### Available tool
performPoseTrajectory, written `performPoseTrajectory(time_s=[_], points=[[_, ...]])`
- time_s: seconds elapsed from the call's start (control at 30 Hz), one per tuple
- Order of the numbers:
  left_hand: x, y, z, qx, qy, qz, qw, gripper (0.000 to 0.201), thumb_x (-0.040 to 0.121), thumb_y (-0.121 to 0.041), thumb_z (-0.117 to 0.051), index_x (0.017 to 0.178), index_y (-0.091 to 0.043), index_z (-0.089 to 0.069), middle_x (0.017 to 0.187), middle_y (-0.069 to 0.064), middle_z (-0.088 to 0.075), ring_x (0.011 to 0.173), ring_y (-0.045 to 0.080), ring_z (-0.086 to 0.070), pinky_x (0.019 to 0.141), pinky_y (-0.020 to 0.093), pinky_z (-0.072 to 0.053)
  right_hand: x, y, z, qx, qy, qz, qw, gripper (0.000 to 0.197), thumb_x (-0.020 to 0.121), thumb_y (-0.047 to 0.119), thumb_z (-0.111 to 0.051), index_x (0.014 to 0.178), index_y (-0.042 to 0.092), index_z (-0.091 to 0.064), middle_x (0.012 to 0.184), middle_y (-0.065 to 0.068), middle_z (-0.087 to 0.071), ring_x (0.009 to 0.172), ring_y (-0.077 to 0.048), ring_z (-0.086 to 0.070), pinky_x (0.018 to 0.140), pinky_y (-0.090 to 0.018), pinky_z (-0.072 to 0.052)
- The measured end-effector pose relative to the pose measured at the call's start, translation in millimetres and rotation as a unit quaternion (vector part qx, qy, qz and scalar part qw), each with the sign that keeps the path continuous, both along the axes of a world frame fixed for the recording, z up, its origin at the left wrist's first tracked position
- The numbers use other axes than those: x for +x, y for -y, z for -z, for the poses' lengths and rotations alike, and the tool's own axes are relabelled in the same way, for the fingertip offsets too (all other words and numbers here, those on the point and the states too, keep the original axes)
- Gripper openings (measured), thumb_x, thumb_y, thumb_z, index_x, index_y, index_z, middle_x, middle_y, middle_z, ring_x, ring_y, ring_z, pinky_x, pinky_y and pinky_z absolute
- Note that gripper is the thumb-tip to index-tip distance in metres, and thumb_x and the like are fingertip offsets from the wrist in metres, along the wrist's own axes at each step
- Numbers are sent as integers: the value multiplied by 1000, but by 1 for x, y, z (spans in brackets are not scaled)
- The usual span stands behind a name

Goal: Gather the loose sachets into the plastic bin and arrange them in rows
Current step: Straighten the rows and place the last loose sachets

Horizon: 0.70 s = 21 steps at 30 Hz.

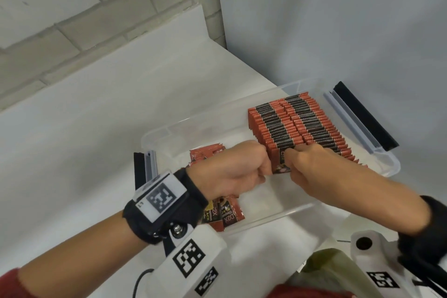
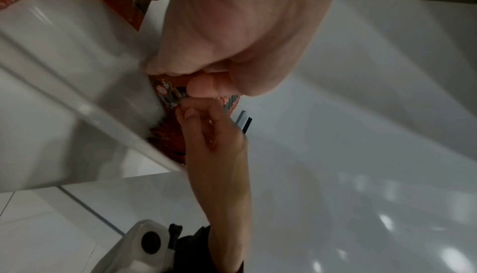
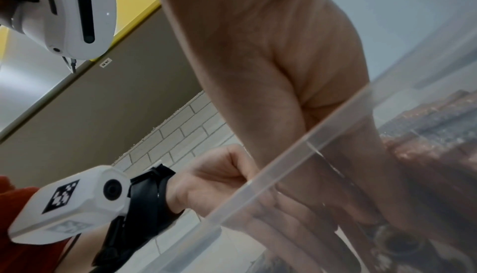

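Note:
A clear plastic bin [image 1: 267, 218] holds two tight rows of upright red-and-black sachets [image 1: 297, 123] in its right half. At the near end of those rows both hands meet on a small bunch of sachets [image 1: 280, 163]. My left hand [image 1: 262, 172] pinches its left edge with curled fingers. My right hand [image 1: 294, 164] grips its right edge. In the left wrist view the left hand [image 2: 204, 88] and the right hand [image 2: 196, 112] pinch the bunch [image 2: 169, 93] behind the bin wall [image 2: 77, 73]. Loose sachets [image 1: 226, 215] lie flat under my left wrist, and more loose sachets [image 1: 206, 155] beyond it.
The bin sits on a white table [image 1: 84, 140] in a corner between a brick wall [image 1: 72, 7] and a plain wall. Black clip handles [image 1: 365, 116] stick out at both bin ends. A greenish bag [image 1: 326, 266] lies at the near edge by my right wrist.

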State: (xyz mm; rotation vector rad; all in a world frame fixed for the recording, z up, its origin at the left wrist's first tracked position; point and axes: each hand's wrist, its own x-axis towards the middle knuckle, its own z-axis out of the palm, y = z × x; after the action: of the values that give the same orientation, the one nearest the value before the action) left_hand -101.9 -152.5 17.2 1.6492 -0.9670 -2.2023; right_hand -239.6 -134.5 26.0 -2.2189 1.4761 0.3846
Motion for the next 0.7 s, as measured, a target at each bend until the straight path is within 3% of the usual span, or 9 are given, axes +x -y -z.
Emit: performPoseTrajectory(time_s=[0.03,0.1,0.17,0.23,0.3,0.4,0.47,0.57,0.7], points=[[6,2,-4,-8,2,1,1000,40,83,22,-30,87,-13,-49,66,-5,-51,73,12,-40,83,21,-38,-1,0,-1,-1,10,-4,1000,18,101,18,-41,113,13,-53,113,-4,-59,94,-20,-59,76,-24,-44],[23,9,-11,-36,10,-1,999,37,87,19,-33,105,-9,-48,100,6,-48,91,14,-47,101,29,-38,1,-1,-3,3,44,-13,999,15,100,22,-43,105,15,-55,104,-2,-63,88,-18,-61,79,-29,-51],[46,17,-22,-74,51,21,996,44,92,13,-38,131,-7,-43,128,13,-43,117,17,-46,103,28,-41,7,-2,-5,35,92,-15,995,15,98,25,-45,105,18,-57,99,0,-63,85,-17,-62,80,-34,-54],[68,24,-32,-120,109,76,984,45,96,4,-43,139,-8,-41,142,6,-44,124,13,-47,94,18,-47,17,-3,-5,76,127,-25,989,21,99,30,-46,116,20,-54,108,1,-61,92,-16,-62,83,-36,-54],[85,28,-39,-165,203,185,947,43,97,-5,-47,139,-16,-45,143,-2,-46,124,8,-47,95,15,-44,29,-3,-2,108,136,-41,984,33,99,36,-46,129,22,-46,122,1,-56,103,-16,-60,89,-36,-52],[100,30,-40,-180,331,332,865,48,99,-18,-45,145,-25,-35,151,-6,-34,135,11,-34,105,24,-27,45,1,3,130,149,-46,979,50,98,40,-46,143,26,-30,135,2,-45,113,-15,-53,94,-34,-47],[101,27,-37,-170,350,393,833,48,101,-21,-42,147,-22,-29,148,-1,-39,131,15,-41,102,25,-33,52,3,7,138,166,-40,976,57,98,40,-46,148,28,-20,139,1,-40,115,-18,-51,95,-34,-45],[99,21,-29,-141,288,413,852,38,99,-13,-47,136,-16,-36,114,-6,-61,97,7,-60,77,12,-48,61,6,16,150,193,-35,969,68,97,41,-50,150,31,-9,137,-2,-42,111,-17,-52,94,-37,-46],[105,19,-11,-180,325,418,829,48,86,-21,-68,126,-16,-41,113,1,-57,101,17,-59,91,36,-52,67,7,30,160,233,5,959,77,91,39,-60,146,29,-7,132,-4,-47,112,-18,-51,95,-40,-47]])
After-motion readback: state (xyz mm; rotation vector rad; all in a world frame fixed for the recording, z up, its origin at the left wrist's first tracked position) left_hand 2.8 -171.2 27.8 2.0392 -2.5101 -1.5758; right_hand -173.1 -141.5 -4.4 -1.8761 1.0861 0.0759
